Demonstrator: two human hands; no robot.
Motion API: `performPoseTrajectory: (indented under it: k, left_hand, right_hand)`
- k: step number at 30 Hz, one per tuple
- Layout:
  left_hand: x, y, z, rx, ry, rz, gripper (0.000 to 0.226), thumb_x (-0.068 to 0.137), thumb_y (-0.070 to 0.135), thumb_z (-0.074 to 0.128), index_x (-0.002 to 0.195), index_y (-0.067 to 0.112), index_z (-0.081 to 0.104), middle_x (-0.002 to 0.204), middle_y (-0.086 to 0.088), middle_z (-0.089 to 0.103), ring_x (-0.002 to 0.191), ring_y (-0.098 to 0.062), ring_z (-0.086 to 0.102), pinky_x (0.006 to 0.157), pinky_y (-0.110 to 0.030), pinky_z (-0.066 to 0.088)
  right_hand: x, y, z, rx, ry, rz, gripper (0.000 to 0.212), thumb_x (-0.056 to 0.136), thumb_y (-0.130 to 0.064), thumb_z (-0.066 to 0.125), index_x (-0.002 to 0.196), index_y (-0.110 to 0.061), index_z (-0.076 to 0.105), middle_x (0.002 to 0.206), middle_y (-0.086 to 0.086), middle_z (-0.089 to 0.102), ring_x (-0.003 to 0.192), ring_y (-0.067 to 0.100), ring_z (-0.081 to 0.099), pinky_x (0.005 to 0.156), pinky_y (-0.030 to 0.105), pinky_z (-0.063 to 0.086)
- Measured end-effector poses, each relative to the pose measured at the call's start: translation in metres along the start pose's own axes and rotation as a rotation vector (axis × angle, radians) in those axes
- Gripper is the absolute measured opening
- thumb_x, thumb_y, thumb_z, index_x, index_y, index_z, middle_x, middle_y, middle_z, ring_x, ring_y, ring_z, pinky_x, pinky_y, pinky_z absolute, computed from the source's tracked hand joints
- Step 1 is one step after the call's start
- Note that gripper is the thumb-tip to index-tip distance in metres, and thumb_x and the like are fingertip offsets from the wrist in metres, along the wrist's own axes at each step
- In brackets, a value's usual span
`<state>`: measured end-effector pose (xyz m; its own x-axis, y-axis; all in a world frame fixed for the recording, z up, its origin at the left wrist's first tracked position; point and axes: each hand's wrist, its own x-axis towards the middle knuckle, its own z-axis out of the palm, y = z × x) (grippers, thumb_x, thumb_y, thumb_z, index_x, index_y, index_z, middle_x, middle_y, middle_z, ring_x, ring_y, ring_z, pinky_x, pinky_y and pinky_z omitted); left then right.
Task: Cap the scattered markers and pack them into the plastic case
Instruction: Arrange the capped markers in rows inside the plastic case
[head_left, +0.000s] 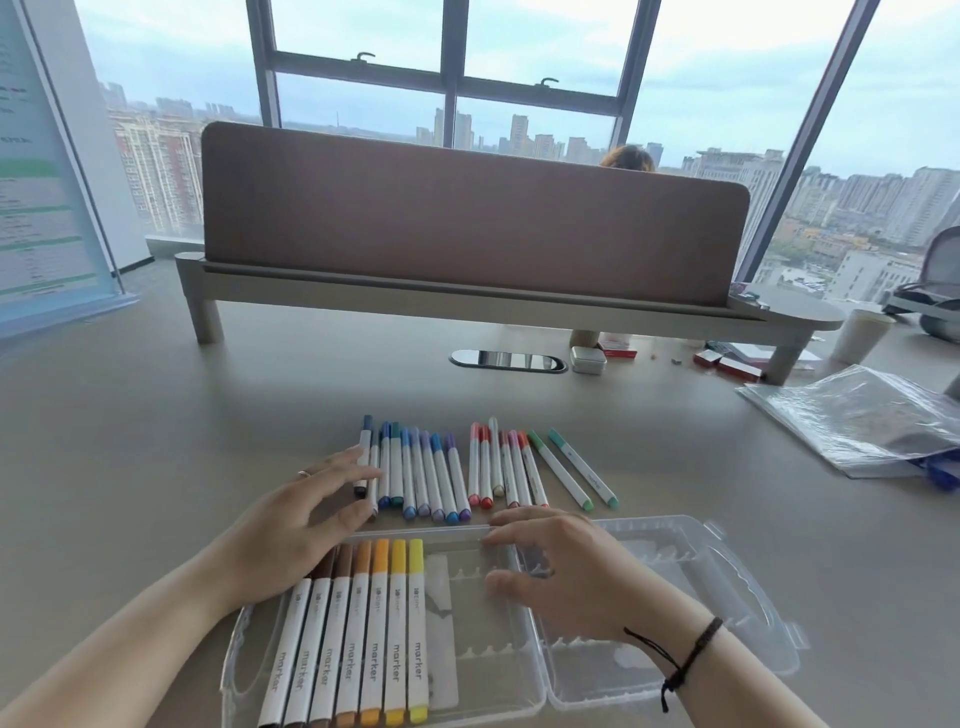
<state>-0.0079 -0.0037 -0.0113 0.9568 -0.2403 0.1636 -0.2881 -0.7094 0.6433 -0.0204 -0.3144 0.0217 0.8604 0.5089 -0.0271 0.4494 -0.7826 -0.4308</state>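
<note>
On the grey desk (156, 441), nearest the person, lay the open clear plastic case (488, 691), its lid (675, 613) folded out to the right. Seven capped white-barrelled markers (358, 629), brown through orange to yellow, filled its left side, each printed "marker". Just beyond the case, a row of capped blue, purple, red, pink and green markers (457, 473) lay loose on the desk. The left hand (306, 514) hovered with fingers spread and relaxed, fingertips touching the leftmost loose markers, gripping nothing. The right hand (561, 566) rested loosely curved on the case's far rim, holding nothing. Farther off stood a brown fabric divider (467, 228); a crumpled clear plastic bag (857, 415) lay to the right
</note>
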Motion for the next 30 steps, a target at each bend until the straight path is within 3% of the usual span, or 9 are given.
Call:
performPoseTrajectory:
  k: [3, 6, 8, 10, 14, 17, 20, 25, 30]
  left_hand:
    - [-0.004, 0.004, 0.002, 0.034, 0.07, 0.002, 0.031, 0.092, 0.049, 0.059, 0.12, 0.056, 0.05, 0.138, 0.038, 0.037, 0.13, 0.021, 0.028, 0.11, -0.022, 0.028]
    - [-0.01, 0.012, 0.005, 0.063, 0.111, 0.029, 0.031, 0.093, 0.036, 0.064, 0.115, 0.053, 0.05, 0.123, 0.04, 0.045, 0.114, 0.032, 0.033, 0.096, -0.003, 0.031]
    - [-0.013, 0.017, 0.007, 0.063, 0.128, 0.034, 0.032, 0.093, 0.033, 0.064, 0.116, 0.05, 0.05, 0.118, 0.04, 0.048, 0.111, 0.032, 0.036, 0.086, 0.003, 0.032]
    - [-0.014, 0.019, 0.009, 0.065, 0.118, 0.029, 0.03, 0.093, 0.037, 0.062, 0.117, 0.051, 0.05, 0.116, 0.041, 0.048, 0.109, 0.027, 0.04, 0.083, -0.002, 0.035]
    - [-0.013, 0.017, 0.01, 0.081, 0.088, 0.009, 0.027, 0.091, 0.045, 0.06, 0.113, 0.057, 0.049, 0.114, 0.041, 0.049, 0.11, 0.019, 0.044, 0.086, -0.013, 0.039]
    - [-0.014, 0.016, 0.008, 0.072, 0.098, -0.005, 0.024, 0.091, 0.045, 0.061, 0.107, 0.059, 0.05, 0.113, 0.04, 0.051, 0.109, 0.018, 0.046, 0.087, -0.014, 0.039]
    - [-0.015, 0.014, 0.007, 0.064, 0.104, -0.006, 0.024, 0.092, 0.044, 0.062, 0.104, 0.06, 0.05, 0.112, 0.04, 0.052, 0.109, 0.016, 0.048, 0.089, -0.018, 0.042]
    - [-0.015, 0.013, 0.006, 0.061, 0.097, 0.0, 0.025, 0.093, 0.044, 0.06, 0.108, 0.059, 0.047, 0.113, 0.037, 0.052, 0.108, 0.013, 0.05, 0.092, -0.021, 0.046]
    - [-0.016, 0.013, 0.007, 0.067, 0.094, 0.008, 0.024, 0.093, 0.044, 0.059, 0.107, 0.06, 0.047, 0.113, 0.037, 0.053, 0.108, 0.013, 0.049, 0.088, -0.017, 0.044]
  right_hand:
    - [0.002, 0.0, -0.003, -0.021, -0.013, 0.007, 0.046, 0.091, -0.053, 0.062, 0.135, -0.038, 0.06, 0.146, -0.024, 0.048, 0.129, -0.002, 0.046, 0.104, 0.018, 0.039]
    - [0.0, 0.0, -0.005, 0.033, -0.044, 0.043, 0.043, 0.09, -0.052, 0.065, 0.13, -0.04, 0.063, 0.143, -0.025, 0.05, 0.127, -0.003, 0.048, 0.104, 0.019, 0.04]
    - [0.001, 0.0, -0.009, 0.126, -0.011, 0.098, 0.035, 0.089, -0.049, 0.068, 0.123, -0.039, 0.068, 0.133, -0.025, 0.058, 0.12, -0.006, 0.053, 0.104, 0.02, 0.043]
    - [0.009, 0.001, -0.013, 0.195, 0.085, 0.148, 0.023, 0.09, -0.041, 0.071, 0.112, -0.034, 0.073, 0.11, -0.021, 0.071, 0.099, -0.007, 0.064, 0.093, 0.02, 0.053]
    - [0.045, 0.001, -0.013, 0.144, 0.273, 0.24, 0.013, 0.09, -0.021, 0.067, 0.085, -0.015, 0.078, 0.074, 0.0, 0.074, 0.07, 0.015, 0.07, 0.069, 0.032, 0.06]
    - [0.078, 0.002, -0.011, 0.087, 0.324, 0.317, 0.016, 0.082, -0.011, 0.064, 0.076, 0.001, 0.074, 0.074, 0.015, 0.073, 0.069, 0.029, 0.067, 0.062, 0.037, 0.057]
    - [0.1, 0.004, -0.009, 0.063, 0.326, 0.385, 0.014, 0.075, -0.006, 0.062, 0.07, 0.006, 0.067, 0.055, 0.013, 0.06, 0.052, 0.024, 0.053, 0.048, 0.029, 0.045]
    - [0.113, -0.003, -0.015, 0.037, 0.297, 0.435, 0.027, 0.072, -0.003, 0.058, 0.053, -0.013, 0.042, 0.05, 0.002, 0.042, 0.046, 0.02, 0.039, 0.042, 0.022, 0.032]
    - [0.116, -0.011, -0.013, 0.019, 0.256, 0.437, 0.021, 0.071, -0.004, 0.057, 0.059, -0.013, 0.043, 0.057, 0.002, 0.046, 0.051, 0.021, 0.043, 0.046, 0.022, 0.033]
